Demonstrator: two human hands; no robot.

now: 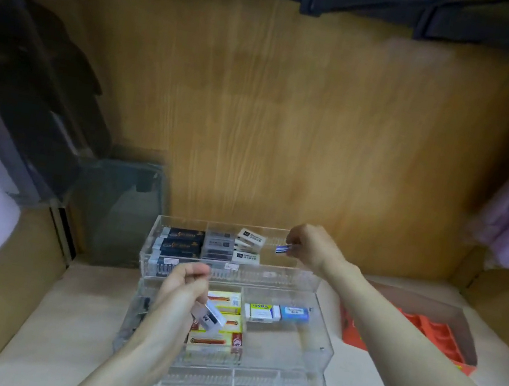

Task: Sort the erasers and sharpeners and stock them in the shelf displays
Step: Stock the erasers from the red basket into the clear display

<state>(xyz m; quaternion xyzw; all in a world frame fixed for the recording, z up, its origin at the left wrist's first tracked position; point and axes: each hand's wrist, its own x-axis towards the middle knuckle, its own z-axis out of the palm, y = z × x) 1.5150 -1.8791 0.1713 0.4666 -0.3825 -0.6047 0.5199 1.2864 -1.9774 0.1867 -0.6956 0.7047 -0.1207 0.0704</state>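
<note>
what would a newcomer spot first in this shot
The clear tiered display sits at centre on the shelf, with dark boxes and white boxes in its top tier and yellow boxes in the middle tier. The right hand pinches a small blue piece over the top tier's right end, and the left hand holds a white packet above the yellow boxes. An orange tray lies to the right.
</note>
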